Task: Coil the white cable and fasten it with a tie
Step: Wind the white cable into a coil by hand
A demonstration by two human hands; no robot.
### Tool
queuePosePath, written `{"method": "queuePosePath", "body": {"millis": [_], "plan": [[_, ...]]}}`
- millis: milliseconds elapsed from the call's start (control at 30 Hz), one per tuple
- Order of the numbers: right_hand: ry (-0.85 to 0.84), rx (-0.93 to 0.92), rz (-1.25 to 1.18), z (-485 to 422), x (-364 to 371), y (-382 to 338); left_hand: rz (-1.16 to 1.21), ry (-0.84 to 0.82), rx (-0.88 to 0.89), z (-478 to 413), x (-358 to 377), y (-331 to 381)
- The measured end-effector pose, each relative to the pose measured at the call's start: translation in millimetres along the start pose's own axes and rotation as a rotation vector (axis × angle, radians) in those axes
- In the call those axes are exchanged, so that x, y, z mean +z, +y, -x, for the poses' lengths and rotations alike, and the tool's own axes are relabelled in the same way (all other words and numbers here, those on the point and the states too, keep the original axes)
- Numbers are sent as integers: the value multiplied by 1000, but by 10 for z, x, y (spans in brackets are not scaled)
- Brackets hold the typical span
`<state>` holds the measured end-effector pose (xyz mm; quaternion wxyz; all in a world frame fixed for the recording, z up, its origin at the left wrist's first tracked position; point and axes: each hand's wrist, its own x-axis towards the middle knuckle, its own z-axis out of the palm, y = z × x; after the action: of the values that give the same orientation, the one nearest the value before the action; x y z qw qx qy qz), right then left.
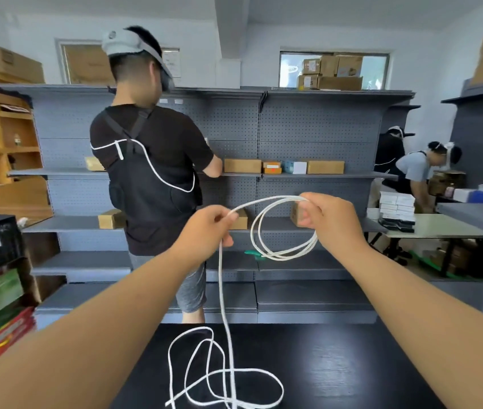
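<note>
The hands are apart, each clamped on the cable (220, 290). The right hand (331, 222) pinches the top of a few loops that hang below it as an upright, roughly round coil facing the camera. From there one strand runs leftward and slightly down to the left hand (207, 228), which pinches it between thumb and fingers. Below the left hand the cable drops almost straight down to the table (352, 364), where the slack lies in loose, overlapping loops that reach the near edge of the view.

The table is black with a wood grain. Beyond it stand grey pegboard shelves (308, 128) with a few cardboard boxes (242, 165). A person in black (151, 160) faces the shelves. At the right, another person (414, 172) bends beside a pale table (429, 228) stacked with white boxes.
</note>
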<state>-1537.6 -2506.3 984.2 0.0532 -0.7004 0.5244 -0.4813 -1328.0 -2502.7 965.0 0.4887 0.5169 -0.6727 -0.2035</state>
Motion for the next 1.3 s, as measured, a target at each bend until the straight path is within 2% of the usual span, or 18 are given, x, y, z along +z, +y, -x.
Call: {"method": "queuePosePath", "body": {"millis": [100, 233, 433, 733, 900, 1300], "plan": [[32, 65, -28, 22, -45, 45, 195, -68, -60, 41, 173, -99], [78, 100, -41, 30, -107, 100, 291, -110, -93, 32, 341, -156], [81, 78, -82, 29, -198, 182, 322, 49, -91, -73, 510, -70], [210, 127, -117, 8, -268, 296, 511, -79, -159, -38, 768, -45], [257, 175, -223, 37, -282, 322, 613, -116, -193, -16, 915, -29], [375, 241, -352, 109, -235, 438, 642, -108, -243, 81, 1251, 156]]}}
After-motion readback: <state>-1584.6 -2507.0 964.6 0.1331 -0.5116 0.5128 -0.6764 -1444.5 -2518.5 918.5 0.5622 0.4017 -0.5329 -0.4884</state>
